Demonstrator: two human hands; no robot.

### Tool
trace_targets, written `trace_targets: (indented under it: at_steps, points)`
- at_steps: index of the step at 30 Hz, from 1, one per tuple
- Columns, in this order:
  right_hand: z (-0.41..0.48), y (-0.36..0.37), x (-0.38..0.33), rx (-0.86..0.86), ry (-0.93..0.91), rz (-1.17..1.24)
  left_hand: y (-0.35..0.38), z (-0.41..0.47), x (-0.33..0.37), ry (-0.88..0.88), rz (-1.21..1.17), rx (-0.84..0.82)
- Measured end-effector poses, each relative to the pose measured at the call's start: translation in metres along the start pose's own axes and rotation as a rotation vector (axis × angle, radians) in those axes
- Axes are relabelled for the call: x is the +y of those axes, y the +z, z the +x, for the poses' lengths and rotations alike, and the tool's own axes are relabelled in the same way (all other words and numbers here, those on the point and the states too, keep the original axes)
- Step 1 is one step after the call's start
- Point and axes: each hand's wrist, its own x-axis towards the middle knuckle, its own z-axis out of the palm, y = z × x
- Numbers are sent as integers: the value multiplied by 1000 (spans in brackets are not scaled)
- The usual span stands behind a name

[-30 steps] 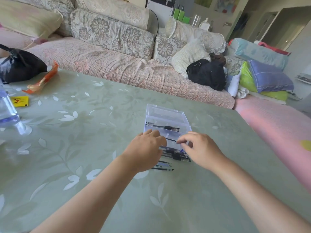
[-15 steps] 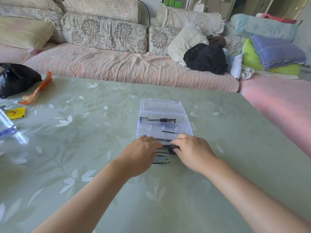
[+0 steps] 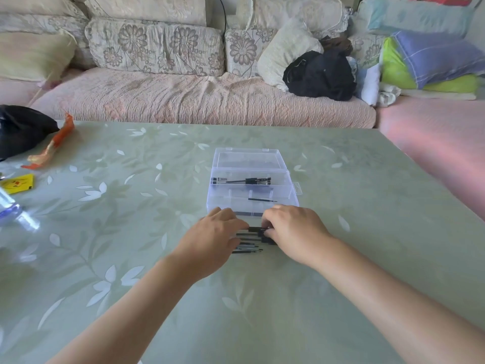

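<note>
A clear plastic box (image 3: 291, 191) lies open on the green table (image 3: 131, 232), its lid folded back. Inside are two black pens (image 3: 244, 181) in the far compartment and one thin refill (image 3: 262, 199) in the nearer one. Just in front of the box lies a pile of black pens and refills (image 3: 249, 243). My left hand (image 3: 212, 237) rests over the pile's left end with its fingers curled down on it. My right hand (image 3: 294, 229) covers the right end and pinches a black pen at its fingertips. Both hands hide most of the pile.
At the table's left edge are a black bag (image 3: 21, 130), an orange wrapper (image 3: 52, 145), a yellow card (image 3: 18, 183) and a clear bottle (image 3: 13, 214). A sofa (image 3: 199, 101) with cushions and a black garment (image 3: 320, 74) runs behind the table.
The camera has tilted down and the view has shifted. Both hands have drawn slightly toward me, from the box's near compartment onto the pile in front of it.
</note>
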Motion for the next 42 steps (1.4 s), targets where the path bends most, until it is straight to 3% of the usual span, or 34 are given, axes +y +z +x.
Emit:
trace_targets:
  at_steps: [10,16,22,27,42]
  points:
    - [2,-1,2,-11,-13,51,-3,2,3,45,45,120]
    - [-6,-15,0,193,-89,58,-13,3,12,109,149,218]
    - [-14,-15,-9,109,-127,169,-15,0,17,-14,-35,83]
    - [-15,-13,-9,-18,-179,55,-13,0,14,-32,-174,9]
    - [-23,-16,-20,-59,-202,127,-28,-2,17,-38,-305,-48]
